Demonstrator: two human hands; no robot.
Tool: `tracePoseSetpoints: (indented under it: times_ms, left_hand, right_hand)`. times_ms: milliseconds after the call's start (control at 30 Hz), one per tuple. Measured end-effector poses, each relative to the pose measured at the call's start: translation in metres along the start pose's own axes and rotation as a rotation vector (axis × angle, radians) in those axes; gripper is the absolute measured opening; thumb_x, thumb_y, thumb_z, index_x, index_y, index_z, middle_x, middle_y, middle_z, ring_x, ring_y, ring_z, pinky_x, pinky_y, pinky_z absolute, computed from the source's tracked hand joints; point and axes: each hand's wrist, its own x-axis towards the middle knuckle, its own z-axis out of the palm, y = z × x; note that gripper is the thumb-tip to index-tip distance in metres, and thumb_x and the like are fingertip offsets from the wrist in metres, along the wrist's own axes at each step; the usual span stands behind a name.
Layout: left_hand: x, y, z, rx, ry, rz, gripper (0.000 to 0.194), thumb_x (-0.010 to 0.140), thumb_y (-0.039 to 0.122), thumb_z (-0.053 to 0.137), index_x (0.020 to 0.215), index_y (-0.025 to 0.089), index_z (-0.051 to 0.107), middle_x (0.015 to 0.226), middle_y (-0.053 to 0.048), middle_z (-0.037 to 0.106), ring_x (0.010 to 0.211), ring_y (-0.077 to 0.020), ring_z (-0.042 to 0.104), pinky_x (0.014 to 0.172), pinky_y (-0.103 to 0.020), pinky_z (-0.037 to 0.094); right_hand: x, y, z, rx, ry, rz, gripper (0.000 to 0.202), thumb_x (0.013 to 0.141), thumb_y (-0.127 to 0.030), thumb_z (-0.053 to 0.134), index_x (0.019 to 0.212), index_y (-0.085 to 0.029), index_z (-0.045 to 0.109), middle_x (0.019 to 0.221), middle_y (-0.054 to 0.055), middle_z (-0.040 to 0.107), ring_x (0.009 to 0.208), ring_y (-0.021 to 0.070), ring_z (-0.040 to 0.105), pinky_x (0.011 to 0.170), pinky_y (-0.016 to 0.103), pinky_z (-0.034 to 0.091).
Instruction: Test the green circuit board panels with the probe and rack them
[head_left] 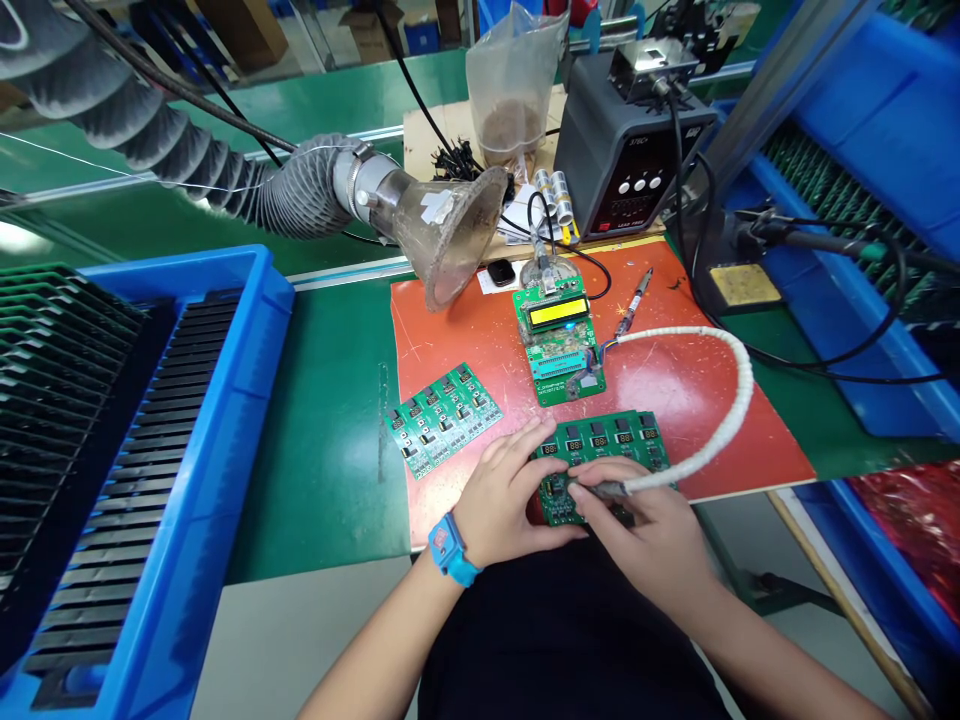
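Note:
A green circuit board with several small displays [598, 438] lies at the front edge of the red mat. My left hand [510, 490], with a blue watch on its wrist, grips the board's left side, fingers over the top and thumb below. My right hand [649, 520] pinches a probe [611, 489] at the end of a white sleeved cable, its tip at the board's left part. That cable [739, 400] loops back to a programmer board [559, 340] with a lit yellow screen. Another green board [444, 420] rests on the mat at the left.
A fume funnel [457, 235] hangs over the mat's back left. Blue bins stand left [255, 330] and right [862, 390]. Behind are a soldering station [630, 150] and a plastic bag [514, 90]. A pen [634, 302] lies on the red mat [720, 440].

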Motion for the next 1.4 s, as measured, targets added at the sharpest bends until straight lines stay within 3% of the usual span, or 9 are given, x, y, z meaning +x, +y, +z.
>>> tracePoseSetpoints:
  times_ms: [633,967,1200,1400]
  left_hand:
    - [0.000,-0.001,0.001,0.010,0.025,0.020,0.058,0.074,0.052,0.074,0.117,0.019,0.055,0.142,-0.019,0.049,0.134,-0.0323,0.046,0.103,-0.048,0.045]
    - [-0.001,0.000,0.001,0.058,-0.023,0.007,0.087,0.076,0.052,0.071,0.145,0.015,0.031,0.143,-0.020,0.048,0.136,-0.0320,0.043,0.107,-0.049,0.042]
    - [0.001,0.003,-0.003,0.117,-0.050,0.022,0.082,0.079,0.050,0.068,0.144,0.015,0.032,0.147,-0.022,0.042,0.138,-0.0328,0.041,0.108,-0.051,0.040]
    - [0.008,0.008,-0.011,0.162,-0.090,-0.007,0.079,0.072,0.053,0.074,0.135,0.013,0.045,0.147,-0.023,0.041,0.138,-0.0365,0.039,0.108,-0.055,0.038]
  right_hand:
    - [0.001,-0.001,0.001,-0.017,0.004,-0.011,0.009,0.087,-0.015,0.062,0.089,-0.023,0.063,0.086,0.002,0.069,0.080,0.0185,0.068,0.071,0.028,0.058]
    - [0.000,0.000,0.001,0.004,-0.010,0.012,0.009,0.088,-0.015,0.062,0.091,-0.023,0.063,0.088,0.003,0.069,0.082,0.0180,0.069,0.062,0.024,0.058]
    - [-0.002,0.001,0.002,0.015,-0.018,0.018,0.008,0.089,-0.014,0.061,0.091,-0.022,0.062,0.089,0.003,0.068,0.084,0.0168,0.068,0.064,0.022,0.057]
    - [0.000,-0.001,0.001,0.014,-0.013,0.026,0.007,0.088,-0.014,0.062,0.091,-0.020,0.064,0.089,0.003,0.069,0.081,0.0155,0.068,0.063,0.020,0.057]
